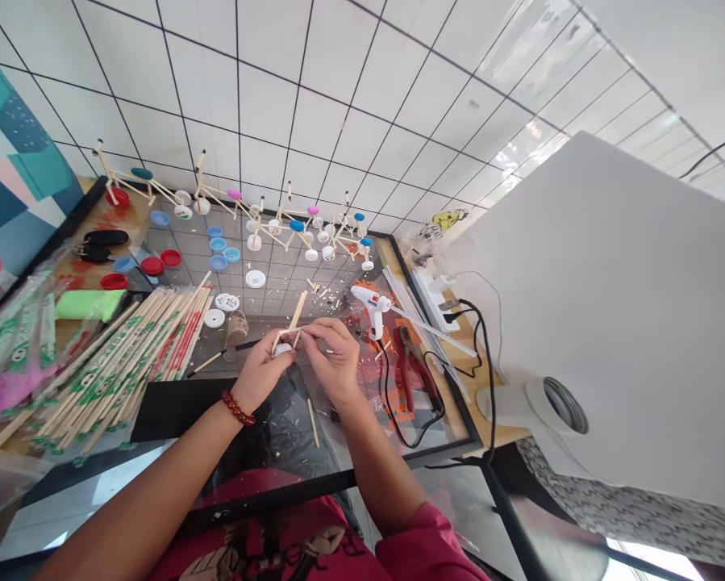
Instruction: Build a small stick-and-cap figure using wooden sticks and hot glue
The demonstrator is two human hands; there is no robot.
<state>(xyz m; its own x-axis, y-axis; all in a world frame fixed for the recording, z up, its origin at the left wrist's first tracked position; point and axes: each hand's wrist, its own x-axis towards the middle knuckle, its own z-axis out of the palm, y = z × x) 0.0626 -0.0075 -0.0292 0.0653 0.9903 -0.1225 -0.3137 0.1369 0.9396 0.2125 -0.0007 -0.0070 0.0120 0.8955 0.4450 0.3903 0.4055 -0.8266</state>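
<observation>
Over the middle of the glass tabletop, my left hand (264,367) is closed on a small frame of wooden sticks (297,311). A white bottle cap (282,349) shows at the bottom of that frame, by the left fingers. My right hand (333,351) pinches a short piece of stick (297,337) against the frame; its fingertips hide the joint. To the right of my hands a white glue gun (371,308) rests on the table. One loose stick (312,423) lies below them, close to the front edge.
Several finished stick-and-cap bicycles (295,226) line the back wall. Wrapped chopsticks (120,363) are heaped at left, near red caps (152,265) and blue caps (218,244). Red-handled pliers (411,367), glue sticks (431,323), a power strip (438,290) and cables lie at right.
</observation>
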